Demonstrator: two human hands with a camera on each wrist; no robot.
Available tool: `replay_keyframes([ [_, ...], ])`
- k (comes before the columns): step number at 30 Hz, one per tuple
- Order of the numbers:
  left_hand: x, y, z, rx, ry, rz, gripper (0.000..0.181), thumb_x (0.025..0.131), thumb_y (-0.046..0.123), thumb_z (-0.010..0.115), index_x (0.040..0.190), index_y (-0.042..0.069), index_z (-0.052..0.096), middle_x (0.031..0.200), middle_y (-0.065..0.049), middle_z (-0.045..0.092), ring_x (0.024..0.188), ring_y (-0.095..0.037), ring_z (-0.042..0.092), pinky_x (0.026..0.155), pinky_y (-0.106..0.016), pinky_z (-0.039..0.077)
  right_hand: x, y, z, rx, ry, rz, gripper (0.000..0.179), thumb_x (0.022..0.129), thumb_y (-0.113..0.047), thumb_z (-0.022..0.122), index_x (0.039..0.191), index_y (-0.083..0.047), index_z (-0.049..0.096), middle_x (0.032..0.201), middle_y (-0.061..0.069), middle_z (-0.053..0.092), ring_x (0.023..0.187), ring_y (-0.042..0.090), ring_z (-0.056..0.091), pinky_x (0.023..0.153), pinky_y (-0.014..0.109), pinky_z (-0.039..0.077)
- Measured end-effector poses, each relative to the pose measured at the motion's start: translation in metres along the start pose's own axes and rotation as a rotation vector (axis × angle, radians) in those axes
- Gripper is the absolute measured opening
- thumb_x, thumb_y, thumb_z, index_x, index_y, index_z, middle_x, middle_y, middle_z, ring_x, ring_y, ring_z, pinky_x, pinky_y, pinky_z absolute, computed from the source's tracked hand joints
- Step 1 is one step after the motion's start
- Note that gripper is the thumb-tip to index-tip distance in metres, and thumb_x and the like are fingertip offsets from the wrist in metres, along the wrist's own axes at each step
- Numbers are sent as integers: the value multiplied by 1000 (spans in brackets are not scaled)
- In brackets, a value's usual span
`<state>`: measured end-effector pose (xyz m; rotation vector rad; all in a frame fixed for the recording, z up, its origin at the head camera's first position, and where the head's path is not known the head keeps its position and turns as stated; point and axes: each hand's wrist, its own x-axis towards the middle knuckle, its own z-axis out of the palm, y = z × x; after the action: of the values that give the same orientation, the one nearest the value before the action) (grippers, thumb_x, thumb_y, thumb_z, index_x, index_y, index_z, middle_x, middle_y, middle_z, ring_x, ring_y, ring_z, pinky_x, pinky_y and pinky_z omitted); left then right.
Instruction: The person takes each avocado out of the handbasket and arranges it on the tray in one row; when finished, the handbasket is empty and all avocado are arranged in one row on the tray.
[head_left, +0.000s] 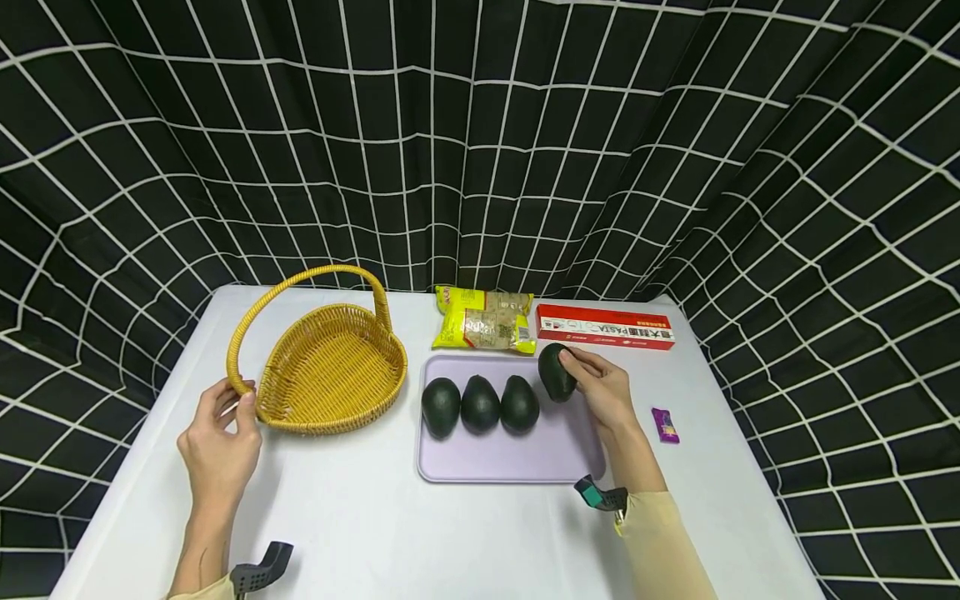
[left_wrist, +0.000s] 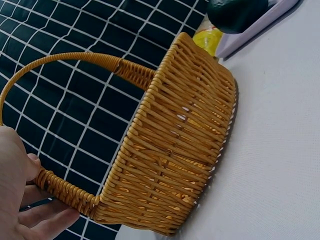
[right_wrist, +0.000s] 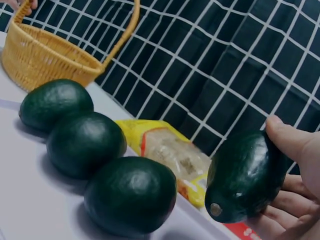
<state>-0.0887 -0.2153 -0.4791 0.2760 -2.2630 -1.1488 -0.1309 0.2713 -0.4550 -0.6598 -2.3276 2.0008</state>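
My right hand (head_left: 602,385) grips a dark green avocado (head_left: 557,372) between thumb and fingers, over the right part of a pale lilac tray (head_left: 495,462). In the right wrist view that avocado (right_wrist: 245,180) is held up off the tray, its stem end showing. Three more avocados (head_left: 480,405) lie side by side on the tray's left half. At the left, my left hand (head_left: 221,433) holds the base of the handle of a yellow woven basket (head_left: 330,367). Thumb and fingers wrap that handle (left_wrist: 65,192) in the left wrist view. No contents show inside the basket.
Behind the tray lies a yellow bag of dry food (head_left: 486,320). Beside it is a red pasta box (head_left: 604,327). A small purple packet (head_left: 665,425) rests on the white table at the right. A black gridded curtain (head_left: 465,150) surrounds the back and sides.
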Motion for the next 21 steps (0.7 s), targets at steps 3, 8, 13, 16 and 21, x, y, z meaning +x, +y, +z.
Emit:
replay_keyframes([
  [3, 0, 1, 0, 2, 2, 0, 33, 104, 10, 62, 132, -7, 61, 124, -24, 73, 114, -42, 71, 90, 4, 47, 0, 3, -4, -21, 13, 17, 67, 92, -49, 78, 143, -8, 63, 137, 8, 70, 100, -2, 68, 89, 13, 53],
  [8, 0, 1, 0, 10, 9, 0, 32, 104, 11, 62, 131, -6, 62, 124, -21, 74, 115, -32, 72, 90, 4, 47, 0, 11, -8, -16, 33, 26, 67, 92, -48, 79, 142, -7, 63, 131, 4, 74, 100, -3, 68, 90, 13, 51],
  [13, 0, -1, 0, 8, 16, 3, 32, 104, 12, 63, 131, -6, 63, 124, -21, 74, 114, -12, 71, 90, 5, 46, -1, 22, -8, -54, 54, 39, 68, 91, -48, 80, 141, -6, 64, 133, 8, 72, 97, -6, 67, 86, 8, 52],
  [16, 0, -1, 0, 10, 16, 2, 32, 104, 12, 63, 131, -5, 63, 124, -21, 74, 114, -10, 70, 90, 5, 46, -2, 28, -8, -76, 57, 39, 67, 91, -47, 80, 140, -5, 64, 135, 12, 71, 96, -6, 67, 85, 8, 52],
  [21, -1, -1, 1, 7, 10, -3, 32, 104, 11, 62, 132, -5, 62, 124, -21, 74, 109, 15, 60, 89, 5, 46, -4, 37, -6, -91, 64, 40, 65, 92, -45, 80, 139, -4, 65, 134, 14, 71, 97, -3, 67, 87, 11, 50],
])
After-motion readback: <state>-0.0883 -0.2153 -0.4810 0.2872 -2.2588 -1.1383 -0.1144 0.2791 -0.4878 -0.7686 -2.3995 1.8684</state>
